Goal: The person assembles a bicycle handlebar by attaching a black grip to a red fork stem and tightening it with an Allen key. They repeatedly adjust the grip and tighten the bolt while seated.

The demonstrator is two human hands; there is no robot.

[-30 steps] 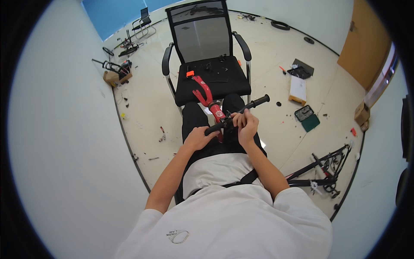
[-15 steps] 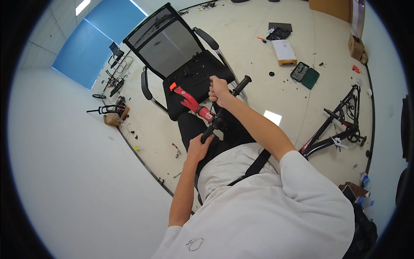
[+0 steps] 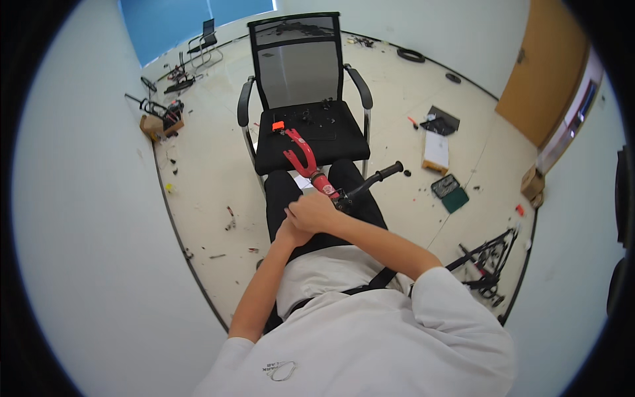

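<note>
A small bike's handlebar [image 3: 374,181] lies across my thighs, joined to a red fork [image 3: 304,159] whose two legs point toward the chair seat. The handlebar's right end, with its black grip, sticks out free. My left hand [image 3: 292,233] is closed at the handlebar's left end, which the hands cover. Over it lies my right hand [image 3: 315,210], fingers curled and touching the left hand. Whatever the right fingers hold is hidden. Beside the right wrist is the black stem clamp [image 3: 342,201].
A black office chair [image 3: 311,140] stands ahead, with small parts and an orange object [image 3: 278,126] on its seat. To the right lie a bike frame [image 3: 489,264], an open green case [image 3: 451,193] and a white box [image 3: 436,152]. More bike parts [image 3: 162,112] sit at the left wall.
My right hand has moved from above the stem down and left onto my left hand. The view has swung, so the chair now stands more upright in it.
</note>
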